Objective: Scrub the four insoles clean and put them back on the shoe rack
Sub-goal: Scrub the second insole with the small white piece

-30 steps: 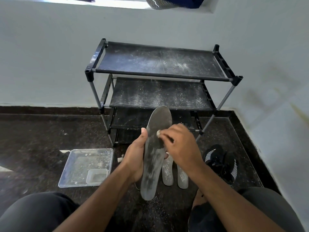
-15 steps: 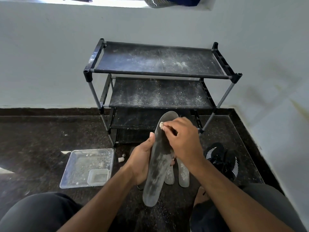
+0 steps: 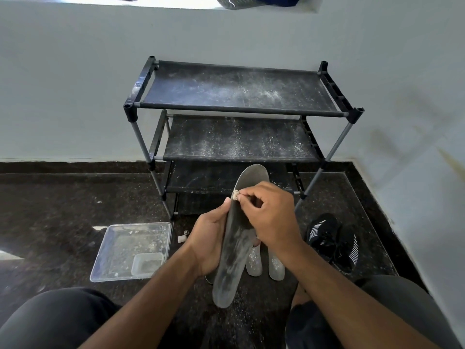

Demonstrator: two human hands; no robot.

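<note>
A grey insole (image 3: 232, 250) is held upright over the floor (image 3: 63, 222), gripped along its left edge by the left hand (image 3: 208, 244). A small pale scrubbing wad (image 3: 235, 195) is pinched in the fingertips of the right hand (image 3: 270, 219) and pressed against the upper part of that insole, which is seen streaked with pale residue. Two further insoles (image 3: 264, 263) are seen lying on the floor just behind the held one; the edge of what may be another shows beneath the left hand, though this cannot be confirmed. The shoe rack (image 3: 239, 91) is shown standing against the wall with its dusty shelves bare of insoles. A clear tray (image 3: 130, 250) is placed to the left and black shoes (image 3: 332, 241) to the right. The task is judged to be in its scrubbing stage: none of the insoles is returned to the rack yet.
</note>
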